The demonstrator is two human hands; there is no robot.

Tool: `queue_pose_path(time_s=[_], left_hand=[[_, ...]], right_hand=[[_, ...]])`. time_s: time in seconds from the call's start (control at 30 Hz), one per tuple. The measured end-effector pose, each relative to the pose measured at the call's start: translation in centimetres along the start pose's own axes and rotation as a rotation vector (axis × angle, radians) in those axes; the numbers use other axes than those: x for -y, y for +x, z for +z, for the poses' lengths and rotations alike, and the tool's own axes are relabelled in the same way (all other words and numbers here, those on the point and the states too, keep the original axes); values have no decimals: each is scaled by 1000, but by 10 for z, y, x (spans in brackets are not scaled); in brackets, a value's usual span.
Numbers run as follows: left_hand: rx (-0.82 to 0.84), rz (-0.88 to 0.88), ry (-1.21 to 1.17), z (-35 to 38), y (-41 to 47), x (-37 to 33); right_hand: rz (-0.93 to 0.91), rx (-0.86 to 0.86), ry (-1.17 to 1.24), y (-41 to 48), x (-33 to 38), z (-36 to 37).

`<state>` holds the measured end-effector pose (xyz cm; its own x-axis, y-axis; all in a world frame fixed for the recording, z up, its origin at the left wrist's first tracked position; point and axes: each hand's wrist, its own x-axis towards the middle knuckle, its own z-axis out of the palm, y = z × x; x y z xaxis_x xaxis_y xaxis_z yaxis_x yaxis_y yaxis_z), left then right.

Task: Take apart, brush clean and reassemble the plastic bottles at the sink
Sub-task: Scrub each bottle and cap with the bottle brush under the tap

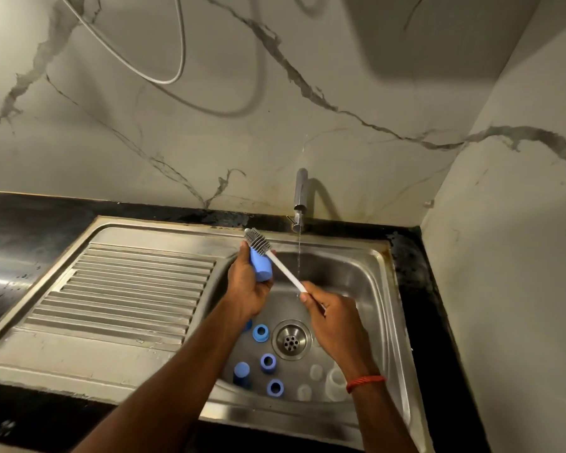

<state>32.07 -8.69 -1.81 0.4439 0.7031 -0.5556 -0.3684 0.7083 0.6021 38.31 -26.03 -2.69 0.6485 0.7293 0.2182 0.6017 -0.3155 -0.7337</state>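
My left hand [247, 287] grips a blue bottle part [261, 267] above the sink basin [350, 276]. My right hand [332, 317] holds the white handle of a bottle brush [283, 268], whose grey bristle head [257, 240] lies against the top of the blue part. On the basin floor lie several loose parts: a blue ring [260, 332], a blue piece [268, 362], another blue ring [274, 387], a blue cap [241, 374] and clear plastic pieces [335, 384].
The tap [300, 197] runs a thin stream of water into the basin, just right of the brush. The drain [291, 340] sits mid-basin. A ribbed steel drainboard [128, 289] lies to the left, with black countertop [23, 230] around. A marble wall rises behind and at right.
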Motion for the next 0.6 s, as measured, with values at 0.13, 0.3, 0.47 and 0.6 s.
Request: queue_pose_path(time_s=[0.13,0.3,0.47,0.6], left_hand=[[-23,10,5,9,-2,11],[-4,22,32,10,0,-2],[-25,31,58,1,-4,-14],[22,43,53,10,-10,-11]], right_hand=[[-22,-25,-41,0,-13,-6],[-64,65,-6,-10,-21,-5],[-44,56,32,-21,-15,-4],[-23,-46,-130,9,6,-2]])
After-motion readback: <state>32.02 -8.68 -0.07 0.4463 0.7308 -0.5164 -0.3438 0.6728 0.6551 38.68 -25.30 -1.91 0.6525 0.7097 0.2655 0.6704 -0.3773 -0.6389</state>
